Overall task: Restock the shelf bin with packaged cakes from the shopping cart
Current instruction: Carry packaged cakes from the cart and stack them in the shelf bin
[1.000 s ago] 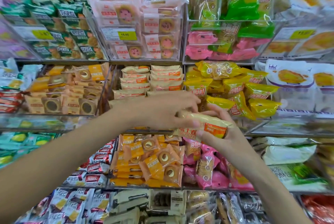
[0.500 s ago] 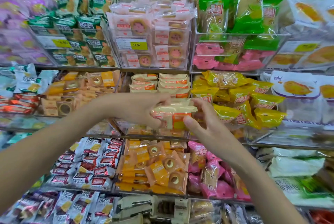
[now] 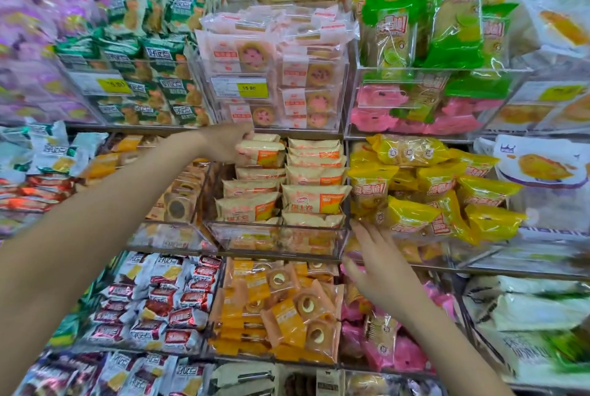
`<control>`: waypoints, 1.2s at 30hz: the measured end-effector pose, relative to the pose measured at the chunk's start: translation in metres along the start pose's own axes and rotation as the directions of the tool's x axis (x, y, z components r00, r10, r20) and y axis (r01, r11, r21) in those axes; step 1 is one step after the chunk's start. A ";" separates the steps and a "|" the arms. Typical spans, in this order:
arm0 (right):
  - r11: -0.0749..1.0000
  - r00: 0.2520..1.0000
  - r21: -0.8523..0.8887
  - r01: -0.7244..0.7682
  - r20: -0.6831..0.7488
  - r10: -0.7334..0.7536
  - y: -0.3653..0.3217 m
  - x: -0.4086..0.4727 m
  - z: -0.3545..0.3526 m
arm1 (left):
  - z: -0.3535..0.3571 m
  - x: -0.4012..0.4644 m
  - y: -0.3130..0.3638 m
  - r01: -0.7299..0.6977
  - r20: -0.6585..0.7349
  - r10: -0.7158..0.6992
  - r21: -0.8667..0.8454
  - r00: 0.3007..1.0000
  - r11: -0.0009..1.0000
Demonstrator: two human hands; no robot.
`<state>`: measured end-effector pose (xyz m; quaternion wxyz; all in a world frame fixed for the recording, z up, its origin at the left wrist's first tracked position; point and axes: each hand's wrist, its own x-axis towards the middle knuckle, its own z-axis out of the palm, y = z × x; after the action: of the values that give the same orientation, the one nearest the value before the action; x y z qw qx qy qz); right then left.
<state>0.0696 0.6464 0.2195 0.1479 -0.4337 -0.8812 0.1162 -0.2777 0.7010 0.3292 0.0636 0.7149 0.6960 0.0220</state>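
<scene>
Fingers (image 3: 238, 153) of the left hand (image 3: 223, 143) grip a cake pack (image 3: 261, 153), seating it atop the left stack in the clear bin (image 3: 274, 236). Right hand (image 3: 380, 264), fingers spread and empty, hovers below, probably freed for the next pack.

Left hand (image 3: 228, 143) raised, arm outstretched, fingers curled; right hand (image 3: 380, 263) lower, fingers straight, spread.

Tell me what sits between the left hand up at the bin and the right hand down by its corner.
In the head view, stacked cream-and-orange cake packs in the clear bin lie between the left hand and right hand.
</scene>
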 end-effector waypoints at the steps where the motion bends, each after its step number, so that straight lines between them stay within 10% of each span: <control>1: 1.000 1.000 0.015 0.004 0.003 -0.004 0.002 -0.001 -0.001 | -0.001 0.004 -0.001 -0.021 0.010 0.021 -0.011 1.000 1.000; 11: 0.999 0.999 0.018 0.044 0.001 -0.044 0.005 -0.006 0.002 | 0.021 0.016 0.001 -0.013 0.044 0.029 -0.326 0.999 0.945; 20: 0.998 0.999 0.041 0.052 -0.002 -0.052 0.008 -0.007 0.004 | 0.009 0.009 0.003 -0.131 -0.043 0.140 0.173 0.989 0.976; 36: 0.998 0.998 0.042 0.055 -0.013 -0.054 0.008 -0.007 0.005 | 0.033 0.000 0.025 0.101 -0.235 -0.063 0.153 0.970 0.983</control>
<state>0.0779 0.6450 0.2114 0.1654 -0.4070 -0.8891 0.1282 -0.2486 0.6988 0.2991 -0.0749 0.6809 0.7271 0.0445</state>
